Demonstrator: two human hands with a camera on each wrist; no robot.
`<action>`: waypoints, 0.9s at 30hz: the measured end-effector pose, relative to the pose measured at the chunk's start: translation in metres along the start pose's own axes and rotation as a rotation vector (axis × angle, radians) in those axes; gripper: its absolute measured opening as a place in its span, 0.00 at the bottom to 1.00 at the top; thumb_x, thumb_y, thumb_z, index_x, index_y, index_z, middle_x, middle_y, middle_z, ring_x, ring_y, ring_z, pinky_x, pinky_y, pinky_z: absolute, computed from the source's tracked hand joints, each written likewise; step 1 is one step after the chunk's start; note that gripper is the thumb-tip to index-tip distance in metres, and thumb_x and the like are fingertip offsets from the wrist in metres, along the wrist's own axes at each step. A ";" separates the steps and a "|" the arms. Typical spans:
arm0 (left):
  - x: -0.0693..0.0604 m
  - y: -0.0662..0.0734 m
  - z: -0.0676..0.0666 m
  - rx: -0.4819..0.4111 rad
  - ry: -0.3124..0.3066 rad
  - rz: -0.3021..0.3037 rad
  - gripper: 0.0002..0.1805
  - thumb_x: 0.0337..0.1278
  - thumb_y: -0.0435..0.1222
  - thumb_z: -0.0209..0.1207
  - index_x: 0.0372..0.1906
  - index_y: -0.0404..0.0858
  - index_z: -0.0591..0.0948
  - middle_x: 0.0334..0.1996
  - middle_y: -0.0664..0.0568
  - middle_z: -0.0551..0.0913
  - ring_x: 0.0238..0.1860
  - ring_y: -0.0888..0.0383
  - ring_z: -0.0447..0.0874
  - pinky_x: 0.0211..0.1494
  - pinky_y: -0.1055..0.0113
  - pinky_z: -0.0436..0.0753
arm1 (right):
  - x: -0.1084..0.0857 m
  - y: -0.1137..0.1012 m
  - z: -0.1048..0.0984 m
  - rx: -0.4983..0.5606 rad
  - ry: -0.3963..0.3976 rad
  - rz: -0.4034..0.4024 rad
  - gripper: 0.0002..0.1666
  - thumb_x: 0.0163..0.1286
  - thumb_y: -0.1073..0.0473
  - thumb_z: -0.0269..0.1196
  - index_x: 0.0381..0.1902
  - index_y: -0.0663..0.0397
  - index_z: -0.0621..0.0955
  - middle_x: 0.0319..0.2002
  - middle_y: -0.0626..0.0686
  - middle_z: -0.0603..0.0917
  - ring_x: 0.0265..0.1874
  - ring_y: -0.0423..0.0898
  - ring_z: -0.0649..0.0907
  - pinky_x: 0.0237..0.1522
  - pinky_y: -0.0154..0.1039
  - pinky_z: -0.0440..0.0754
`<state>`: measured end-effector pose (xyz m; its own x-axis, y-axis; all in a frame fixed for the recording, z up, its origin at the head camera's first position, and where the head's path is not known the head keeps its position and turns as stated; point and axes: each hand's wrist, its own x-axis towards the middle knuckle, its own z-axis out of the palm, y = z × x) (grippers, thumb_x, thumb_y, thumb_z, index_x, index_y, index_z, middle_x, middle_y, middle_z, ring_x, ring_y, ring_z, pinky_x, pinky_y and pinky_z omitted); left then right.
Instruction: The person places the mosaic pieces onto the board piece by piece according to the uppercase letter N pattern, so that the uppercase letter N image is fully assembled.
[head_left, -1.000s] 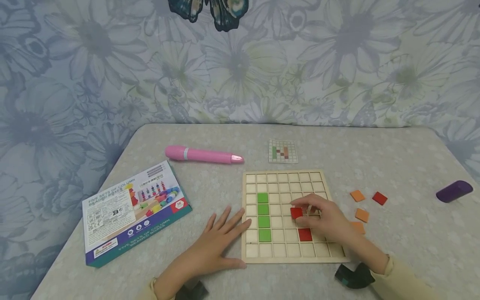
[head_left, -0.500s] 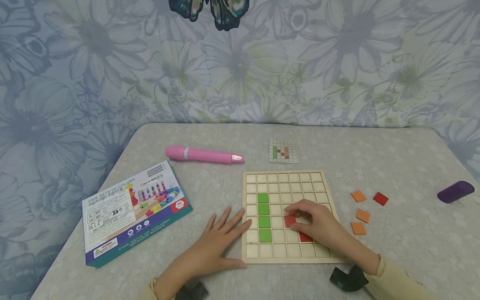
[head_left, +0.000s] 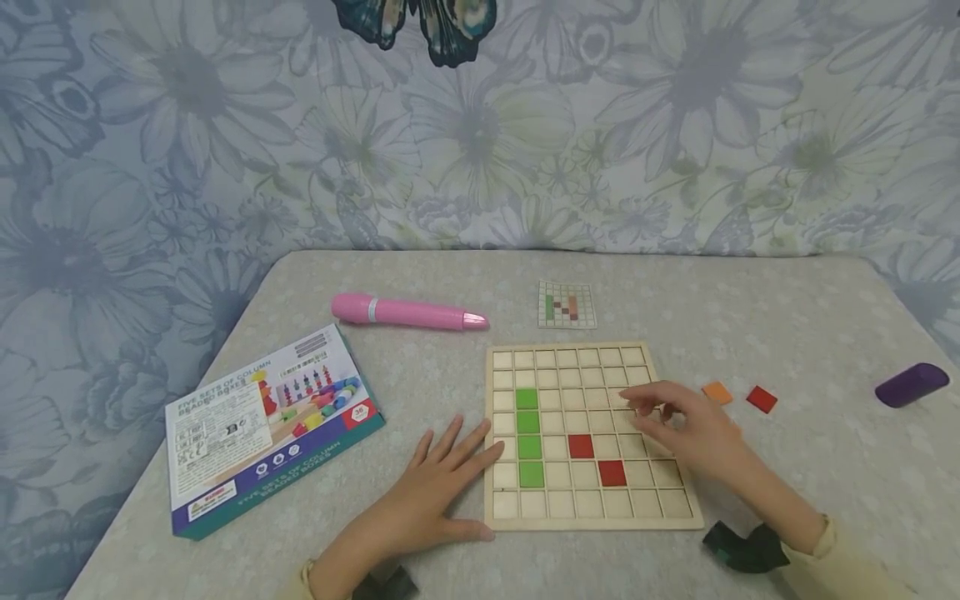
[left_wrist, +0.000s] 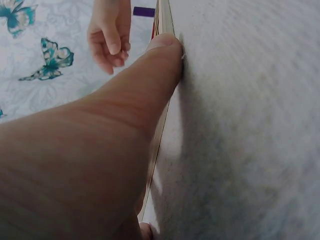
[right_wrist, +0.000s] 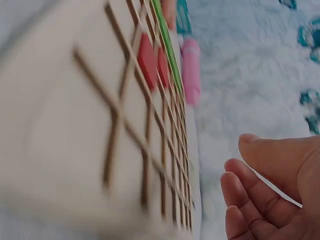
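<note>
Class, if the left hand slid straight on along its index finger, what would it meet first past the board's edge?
The left hand would probably meet the green tiles, though depth is unclear.

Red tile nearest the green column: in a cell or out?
In: the red tile sits between grid lines of the wooden board, right hand not touching it.

Left hand (head_left: 427,496): palm down, flat; fingers (head_left: 468,442) straight and fanned, directed forward and to the right; left thumb (head_left: 467,529) stretched out sideways, well apart from them. Left forearm (head_left: 341,558): angled forward and inward from the lower edge.
Right hand (head_left: 693,429): aloft, back of the hand uppermost; right thumb (right_wrist: 280,157) extended, a gap between it and the loosely bent fingertips (right_wrist: 233,185). Right forearm (head_left: 783,508): slanted forward and leftward, bare below a pale yellow sleeve (head_left: 836,567).
</note>
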<state>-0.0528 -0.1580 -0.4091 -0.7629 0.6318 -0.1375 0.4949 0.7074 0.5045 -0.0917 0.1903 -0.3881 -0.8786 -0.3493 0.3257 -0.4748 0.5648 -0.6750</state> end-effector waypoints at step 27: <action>-0.001 0.000 0.002 -0.003 0.013 0.000 0.50 0.46 0.66 0.55 0.74 0.54 0.52 0.74 0.58 0.40 0.71 0.50 0.27 0.65 0.41 0.36 | -0.044 0.099 -0.080 -0.331 0.046 0.414 0.27 0.56 0.69 0.67 0.54 0.68 0.74 0.41 0.67 0.78 0.40 0.63 0.77 0.37 0.55 0.75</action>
<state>-0.0512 -0.1578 -0.4100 -0.7681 0.6278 -0.1261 0.4939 0.7062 0.5073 -0.1046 0.3216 -0.4158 -0.9938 -0.0180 0.1098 -0.0719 0.8569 -0.5105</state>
